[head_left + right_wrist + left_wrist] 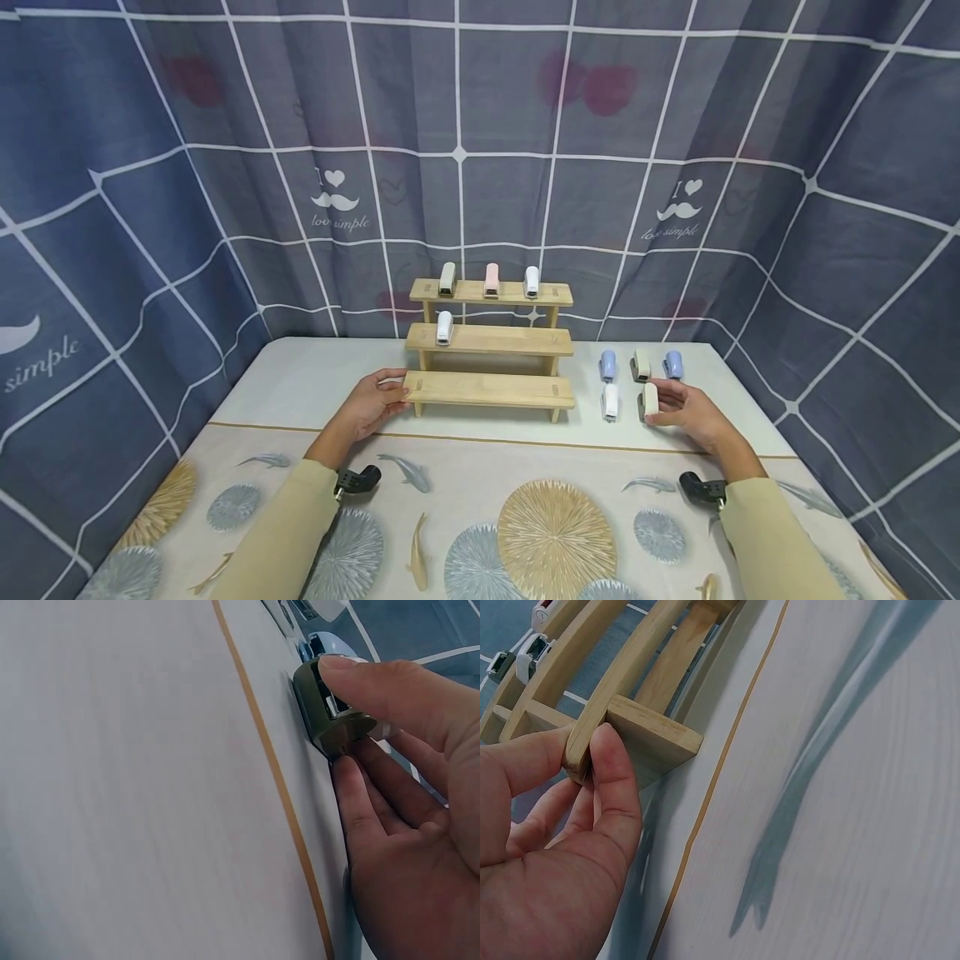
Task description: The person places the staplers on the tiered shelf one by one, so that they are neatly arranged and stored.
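My left hand (372, 406) pinches the left end of the lowest step of a wooden three-step stand (491, 389); in the left wrist view its thumb and fingers lie around the plank end (592, 739). With my right hand (696, 415) I grip a small cream and dark green stapler (650, 399) at the table's right. The right wrist view shows the thumb on this stapler's dark green body (319, 712). Beside it lie a white stapler (610, 402), another cream stapler (641, 367) and two blue staplers (607, 365) (673, 364).
On the top step sit a cream stapler (447, 279), a pink stapler (491, 281) and a white stapler (532, 282). One more white stapler (444, 327) sits at the middle step's left. A patterned cloth (450, 492) covers the front; checked curtains (420, 200) enclose the table.
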Action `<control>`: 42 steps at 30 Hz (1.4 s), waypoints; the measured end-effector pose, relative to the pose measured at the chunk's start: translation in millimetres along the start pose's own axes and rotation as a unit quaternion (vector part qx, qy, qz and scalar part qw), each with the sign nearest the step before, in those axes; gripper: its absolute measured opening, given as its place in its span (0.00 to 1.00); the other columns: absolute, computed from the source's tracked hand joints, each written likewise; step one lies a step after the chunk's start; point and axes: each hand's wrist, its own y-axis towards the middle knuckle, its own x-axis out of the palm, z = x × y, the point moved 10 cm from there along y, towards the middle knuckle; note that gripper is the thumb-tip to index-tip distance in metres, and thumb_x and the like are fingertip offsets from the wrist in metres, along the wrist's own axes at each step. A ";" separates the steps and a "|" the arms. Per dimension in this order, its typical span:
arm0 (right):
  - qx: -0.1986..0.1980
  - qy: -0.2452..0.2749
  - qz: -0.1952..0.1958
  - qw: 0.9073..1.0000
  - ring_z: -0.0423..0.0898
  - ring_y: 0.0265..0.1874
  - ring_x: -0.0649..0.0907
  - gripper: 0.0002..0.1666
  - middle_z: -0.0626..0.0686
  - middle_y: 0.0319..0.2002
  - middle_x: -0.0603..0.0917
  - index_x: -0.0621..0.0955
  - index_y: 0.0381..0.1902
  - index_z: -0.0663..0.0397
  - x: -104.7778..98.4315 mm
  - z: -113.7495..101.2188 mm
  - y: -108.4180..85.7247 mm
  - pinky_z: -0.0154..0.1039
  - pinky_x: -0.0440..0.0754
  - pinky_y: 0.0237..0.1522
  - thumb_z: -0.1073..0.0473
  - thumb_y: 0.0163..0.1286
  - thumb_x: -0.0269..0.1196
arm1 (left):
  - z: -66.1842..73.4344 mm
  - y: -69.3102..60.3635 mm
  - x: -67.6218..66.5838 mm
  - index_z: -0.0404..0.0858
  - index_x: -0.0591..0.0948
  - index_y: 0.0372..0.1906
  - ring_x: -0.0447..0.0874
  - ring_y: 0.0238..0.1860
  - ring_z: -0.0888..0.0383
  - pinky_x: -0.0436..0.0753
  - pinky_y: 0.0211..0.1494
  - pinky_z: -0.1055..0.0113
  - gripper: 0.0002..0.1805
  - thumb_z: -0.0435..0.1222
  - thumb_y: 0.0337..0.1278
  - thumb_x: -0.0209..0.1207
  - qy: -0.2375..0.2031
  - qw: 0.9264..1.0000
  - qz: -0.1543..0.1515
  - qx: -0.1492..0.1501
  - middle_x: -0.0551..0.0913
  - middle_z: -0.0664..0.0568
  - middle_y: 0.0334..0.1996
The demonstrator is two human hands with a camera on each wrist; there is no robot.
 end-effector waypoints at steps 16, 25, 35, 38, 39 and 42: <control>-0.019 0.025 0.027 0.999 0.27 0.48 0.80 0.51 0.73 0.68 0.70 0.63 0.75 0.69 0.7 -14.4 -12.0 0.24 0.84 0.47 0.65 0.58 0.77 | 1.8 -0.9 -0.2 0.28 0.63 0.74 0.86 0.34 0.62 0.89 0.40 0.74 0.31 0.24 0.70 0.57 0.002 1.000 -0.003 0.002 0.82 0.51 0.42; -0.022 0.105 0.022 0.994 0.30 0.47 0.84 0.53 0.70 0.70 0.63 0.58 0.76 0.69 9.4 -20.1 -20.8 0.29 0.87 0.47 0.69 0.60 0.74 | 0.5 -0.4 -0.3 0.28 0.63 0.74 0.86 0.33 0.62 0.89 0.40 0.75 0.31 0.23 0.70 0.56 -0.001 1.000 -0.003 0.002 0.82 0.51 0.42; -0.019 0.129 0.027 0.991 0.32 0.46 0.84 0.51 0.53 0.63 0.72 0.62 0.76 0.65 20.8 -28.7 -31.7 0.27 0.87 0.46 0.69 0.60 0.74 | 1.6 -0.5 0.0 0.28 0.63 0.74 0.86 0.32 0.63 0.88 0.38 0.75 0.31 0.24 0.70 0.57 0.002 1.000 -0.002 0.003 0.82 0.52 0.41; -0.029 0.159 0.021 0.987 0.33 0.46 0.84 0.49 0.41 0.56 0.74 0.62 0.76 0.66 25.3 -34.2 -34.4 0.28 0.87 0.46 0.73 0.60 0.72 | 1.3 -0.6 0.4 0.28 0.64 0.73 0.86 0.32 0.63 0.88 0.37 0.75 0.31 0.23 0.69 0.58 -0.003 1.000 -0.001 0.001 0.82 0.52 0.40; -0.035 0.170 0.018 0.985 0.33 0.46 0.84 0.49 0.40 0.55 0.74 0.62 0.75 0.67 26.9 -36.6 -35.1 0.28 0.87 0.46 0.74 0.59 0.72 | 1.3 -0.7 0.6 0.28 0.64 0.74 0.86 0.32 0.63 0.88 0.37 0.75 0.31 0.23 0.69 0.58 -0.003 1.000 -0.002 0.000 0.82 0.52 0.40; -0.049 0.186 0.014 0.981 0.34 0.46 0.84 0.49 0.38 0.55 0.75 0.62 0.75 0.69 31.8 -44.5 -37.1 0.28 0.87 0.45 0.76 0.58 0.71 | 0.9 0.0 1.0 0.28 0.63 0.74 0.86 0.32 0.63 0.88 0.37 0.75 0.31 0.23 0.69 0.58 -0.005 1.000 -0.004 0.000 0.82 0.52 0.40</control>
